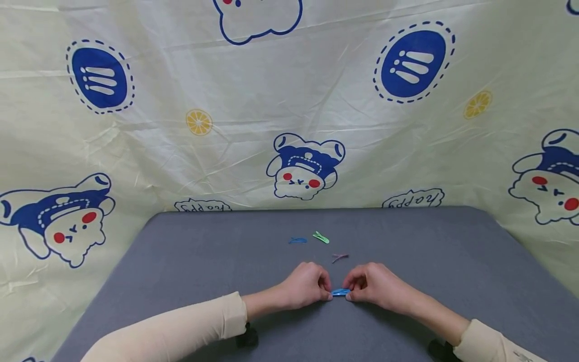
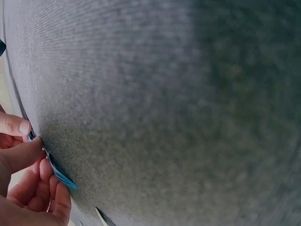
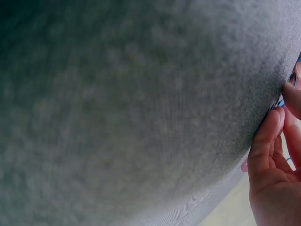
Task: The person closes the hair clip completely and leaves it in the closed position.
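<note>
Between the two hands, close over the grey table, is a blue hair clip (image 1: pixel 340 292). My left hand (image 1: pixel 306 286) pinches its left end between thumb and fingers. At the opposite end, the thumb and fingers of my right hand (image 1: pixel 373 286) pinch it too. In the left wrist view, a blue pointed end of the clip (image 2: pixel 63 178) sticks out beside the left hand (image 2: pixel 30 188). The right wrist view has the right hand (image 3: pixel 273 155) at its edge, with its fingers covering most of the clip.
Beyond the hands lie a pinkish clip (image 1: pixel 340 257), a green clip (image 1: pixel 320 237) and another blue clip (image 1: pixel 298 240), all on the grey table (image 1: pixel 203 251). A printed cloth (image 1: pixel 244 166) hangs behind the table's far edge.
</note>
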### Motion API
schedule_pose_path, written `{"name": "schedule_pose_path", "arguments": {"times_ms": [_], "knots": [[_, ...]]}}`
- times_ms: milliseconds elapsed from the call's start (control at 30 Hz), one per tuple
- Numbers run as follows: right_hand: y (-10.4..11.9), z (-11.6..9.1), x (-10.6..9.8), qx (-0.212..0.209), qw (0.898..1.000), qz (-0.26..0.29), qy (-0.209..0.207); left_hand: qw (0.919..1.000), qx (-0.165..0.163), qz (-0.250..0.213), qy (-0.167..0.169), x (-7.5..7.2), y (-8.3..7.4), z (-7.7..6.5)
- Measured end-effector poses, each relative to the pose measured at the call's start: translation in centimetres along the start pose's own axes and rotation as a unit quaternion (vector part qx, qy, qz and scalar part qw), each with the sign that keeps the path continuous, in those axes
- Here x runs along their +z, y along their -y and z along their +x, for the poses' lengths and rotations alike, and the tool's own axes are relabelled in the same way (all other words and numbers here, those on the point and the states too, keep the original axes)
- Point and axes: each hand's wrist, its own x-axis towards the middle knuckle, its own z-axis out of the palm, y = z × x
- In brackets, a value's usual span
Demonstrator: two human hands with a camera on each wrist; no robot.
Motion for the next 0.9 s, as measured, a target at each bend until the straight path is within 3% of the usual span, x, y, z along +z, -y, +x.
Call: {"name": "schedule_pose_path", "arguments": {"times_ms": [467, 667, 900], "knots": [[-0.2, 0.0, -0.2, -0.010, 1.000, 0.000, 0.019, 0.9991, -0.017, -0.031, 0.024, -0.3, 0.4, -0.1], [0.2, -0.1, -0.3, 0.012, 1.000, 0.009, 0.019, 0.9981, -0.005, -0.053, 0.030, -0.6, 0.8, -0.2], [0.9, -0.1, -0.3, 0.004, 1.000, 0.011, 0.003, 0.9961, 0.016, -0.082, 0.027, -1.2, 1.4, -0.4]]}}
